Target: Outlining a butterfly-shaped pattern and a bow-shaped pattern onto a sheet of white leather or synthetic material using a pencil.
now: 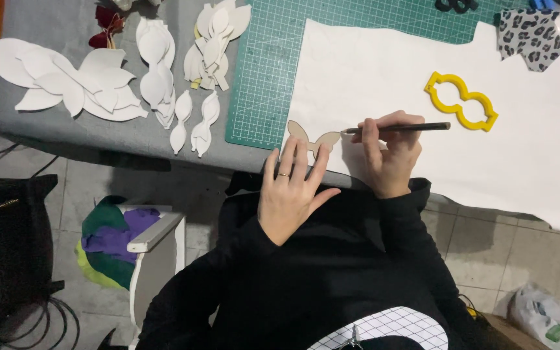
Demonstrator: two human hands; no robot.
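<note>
My left hand (291,188) lies flat with its fingers spread on a tan bow-shaped template (311,137), pressing it onto a large white sheet (435,155) at the table's near edge. A ring shows on one finger. My right hand (390,155) grips a dark pencil (400,128) held almost level, its tip touching the template's right lobe. A yellow bow-shaped outline cutter (461,102) rests on the sheet to the right of the pencil.
A green cutting mat (273,78) lies under the sheet. Several white cut-out shapes (98,84) are spread on the grey table at left. A leopard-print scrap (531,37) sits at top right. On the floor stand a box of coloured fabric (119,240) and a plastic bag (542,317).
</note>
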